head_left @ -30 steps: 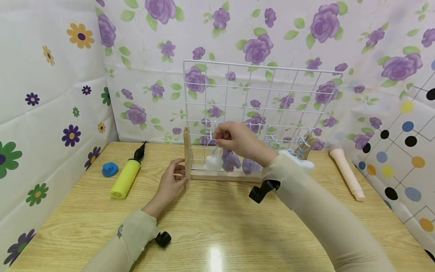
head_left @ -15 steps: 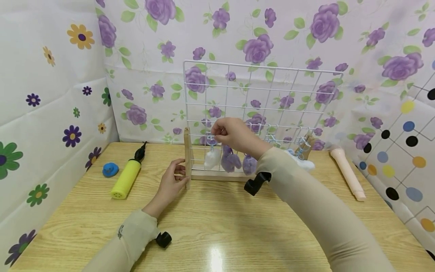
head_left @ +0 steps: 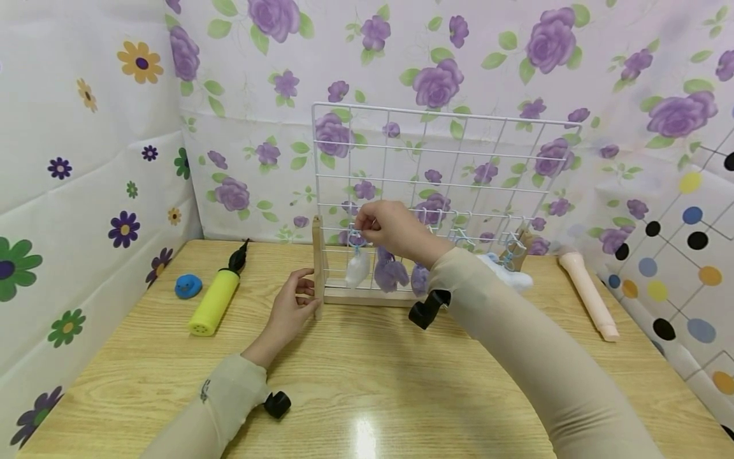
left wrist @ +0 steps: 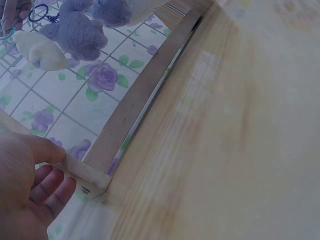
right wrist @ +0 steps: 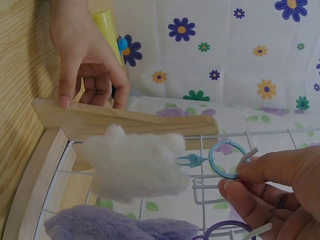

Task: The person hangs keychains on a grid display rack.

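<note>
My right hand (head_left: 390,231) is at the left part of a white wire grid rack (head_left: 447,115). Its thumb and fingertips pinch a light blue ring (right wrist: 216,169), through which a white hook prong (right wrist: 248,154) seems to pass. From that ring hangs a fluffy white plush keychain (right wrist: 140,165). My left hand (head_left: 290,305) grips the rack's left wooden upright (head_left: 318,255), thumb on the near side and fingers curled past the edge. Beside the white plush hangs a purple plush keychain (head_left: 391,271), with another purple plush (head_left: 420,278) partly behind my right forearm.
White-and-blue plush pieces (head_left: 504,274) hang at the rack's right end. A yellow hand pump (head_left: 215,303) and a blue rubber duck (head_left: 187,286) lie on the left of the wooden table (head_left: 344,382). At right lies a pale pink tube (head_left: 589,296). Patterned cloth walls enclose the table.
My right hand and forearm have shifted slightly left. The white plush has turned to show a narrower side. My left hand keeps its place on the upright.
</note>
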Demonstrator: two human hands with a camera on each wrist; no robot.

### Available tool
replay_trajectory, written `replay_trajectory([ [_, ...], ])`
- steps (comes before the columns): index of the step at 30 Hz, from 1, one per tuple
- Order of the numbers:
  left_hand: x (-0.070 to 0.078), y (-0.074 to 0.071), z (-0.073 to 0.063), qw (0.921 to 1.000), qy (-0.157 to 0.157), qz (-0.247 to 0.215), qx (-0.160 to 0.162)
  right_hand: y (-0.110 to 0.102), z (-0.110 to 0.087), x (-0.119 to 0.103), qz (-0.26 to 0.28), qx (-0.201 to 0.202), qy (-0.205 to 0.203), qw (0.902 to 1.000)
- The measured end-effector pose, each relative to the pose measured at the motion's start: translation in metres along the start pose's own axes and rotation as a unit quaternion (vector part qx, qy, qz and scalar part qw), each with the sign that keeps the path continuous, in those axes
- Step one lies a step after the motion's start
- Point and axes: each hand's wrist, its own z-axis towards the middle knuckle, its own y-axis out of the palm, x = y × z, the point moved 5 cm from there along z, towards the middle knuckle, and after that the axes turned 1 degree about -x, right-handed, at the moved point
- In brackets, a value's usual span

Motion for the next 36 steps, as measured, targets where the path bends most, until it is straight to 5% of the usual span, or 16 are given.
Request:
replay_trajectory([
  [24, -0.004, -0.002, 0.001, 1.0, -0.003, -0.004, 0.003, -0.003, -0.003, 0.001, 0.005, 0.016, -0.01, 0.9998],
  [36, 0.01, -0.011, -0.005, 0.9949, 0.068, 0.038, 0.063, -0.011, -0.028, 0.001, 0.04, 0.065, -0.061, 0.9952],
])
